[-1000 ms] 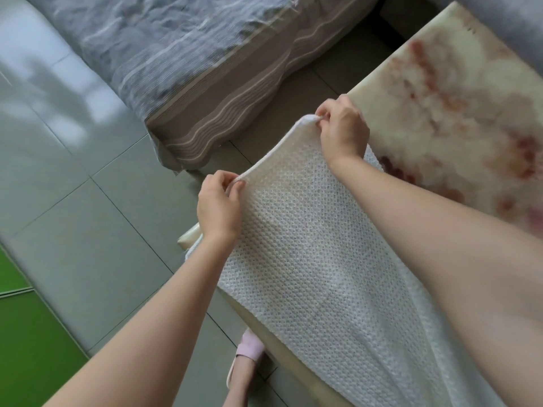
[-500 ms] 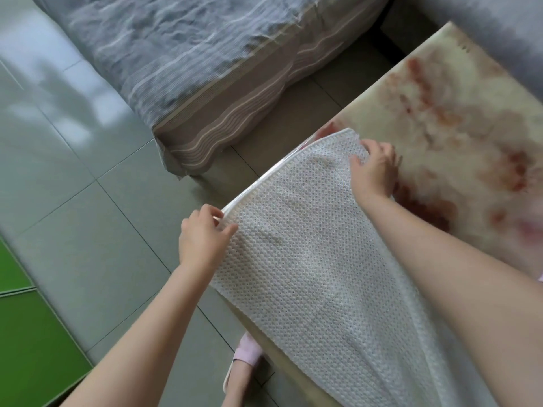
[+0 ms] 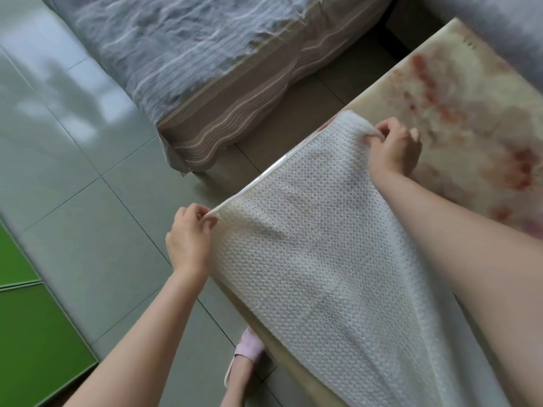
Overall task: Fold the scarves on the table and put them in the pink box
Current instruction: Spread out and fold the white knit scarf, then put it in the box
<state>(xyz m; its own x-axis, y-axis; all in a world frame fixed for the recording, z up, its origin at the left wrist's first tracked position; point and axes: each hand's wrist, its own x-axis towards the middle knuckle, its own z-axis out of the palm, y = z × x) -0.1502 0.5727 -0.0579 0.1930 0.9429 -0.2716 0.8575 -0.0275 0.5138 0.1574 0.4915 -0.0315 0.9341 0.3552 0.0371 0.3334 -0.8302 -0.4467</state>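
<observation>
Scarf [image 3: 308, 259] corners in tight pinch grip of left hand [image 3: 188, 242] and right hand [image 3: 393, 151], along table [image 3: 470, 98] edge.

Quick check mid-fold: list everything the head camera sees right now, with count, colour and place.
scarf: one, white knit, lying over the table's left edge, far end held up
table: one, cream top with red blotches, right side
bed cover: one, grey-blue striped, upper left
floor tiles: several, grey, left
green panel: one, bright green, bottom-left corner
slipper: one, pink, on a foot beside the table, bottom centre
left hand: one, pinches the scarf's left corner
right hand: one, grips the scarf's right corner above the table
</observation>
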